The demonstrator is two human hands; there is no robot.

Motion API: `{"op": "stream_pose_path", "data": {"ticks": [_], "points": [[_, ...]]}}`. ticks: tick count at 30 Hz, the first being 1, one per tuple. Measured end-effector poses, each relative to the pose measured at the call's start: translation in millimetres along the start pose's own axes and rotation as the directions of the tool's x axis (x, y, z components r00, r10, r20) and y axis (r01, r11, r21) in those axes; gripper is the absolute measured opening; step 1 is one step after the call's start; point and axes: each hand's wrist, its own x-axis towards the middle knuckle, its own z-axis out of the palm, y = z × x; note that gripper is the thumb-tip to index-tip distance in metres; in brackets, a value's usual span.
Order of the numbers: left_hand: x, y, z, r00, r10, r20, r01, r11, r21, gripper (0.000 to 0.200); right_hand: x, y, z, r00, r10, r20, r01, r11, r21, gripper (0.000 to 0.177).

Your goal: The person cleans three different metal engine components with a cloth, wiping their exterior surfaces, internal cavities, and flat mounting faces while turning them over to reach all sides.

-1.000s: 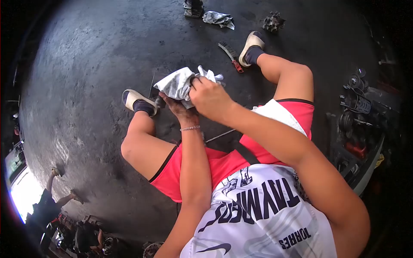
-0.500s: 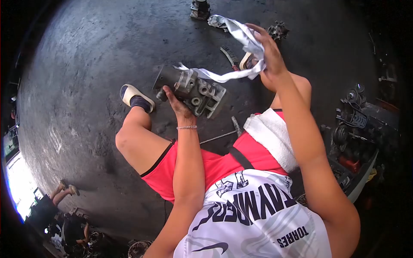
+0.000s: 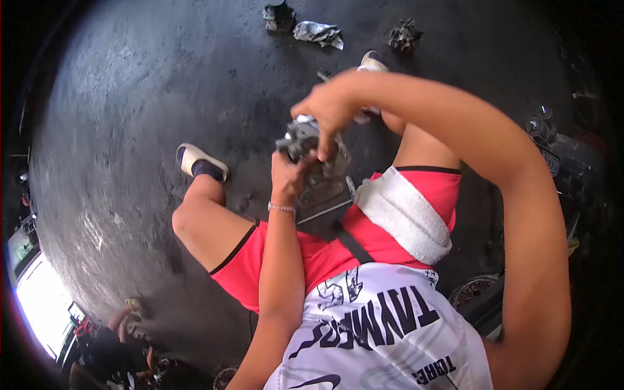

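Note:
My left hand (image 3: 286, 179) is closed round a grey metal housing (image 3: 302, 140) with ports and bosses, held up between my legs. My right hand (image 3: 331, 110) reaches over from above, fingers bent against the housing. A little of a white cloth (image 3: 303, 119) shows by its fingers; the rest of the cloth is hidden. The housing's lower end is blurred. A folded white towel (image 3: 403, 214) lies over my right thigh.
On the dark floor ahead are a metal part (image 3: 278, 18), a crumpled rag (image 3: 318, 34) and a toothed dark part (image 3: 405, 35). Machine parts (image 3: 543, 123) crowd the right side. Another person's arm (image 3: 120, 320) shows at lower left.
My right hand has swung left and down from its raised place onto the housing, bringing the white cloth strip with it. The housing has turned in my left hand.

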Motion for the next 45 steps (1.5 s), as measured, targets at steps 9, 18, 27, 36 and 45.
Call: {"op": "stream_pose_path", "data": {"ticks": [9, 18, 27, 36, 45], "points": [[39.5, -4.4, 0.4, 0.991, -0.028, 0.134, -0.010, 0.962, 0.271, 0.057, 12.3, 89.7, 88.2, 0.859, 0.138, -0.493, 0.089, 0.908, 0.409, 0.059], [23.3, 86.2, -88.9, 0.979, -0.180, 0.094, 0.096, 0.819, 0.565, 0.037, 61.6, 254.2, 21.2, 0.278, 0.671, -0.687, -0.365, 0.735, 0.571, 0.074], [41.4, 49.1, -90.3, 0.867, -0.438, 0.238, 0.203, 0.746, 0.634, 0.038, 12.4, 384.6, -37.8, -0.189, 0.728, -0.659, -0.481, 0.516, 0.709, 0.089], [55.2, 63.7, -89.4, 0.843, -0.509, 0.173, 0.268, 0.678, 0.685, 0.043, -68.8, 415.9, -1.0, 0.001, 0.713, -0.701, -0.623, 0.549, 0.557, 0.089], [57.3, 68.2, -86.1, 0.850, -0.492, 0.186, 0.250, 0.690, 0.679, 0.043, -52.4, 410.0, 49.1, 0.042, 0.836, -0.548, -0.697, 0.417, 0.583, 0.086]]}}
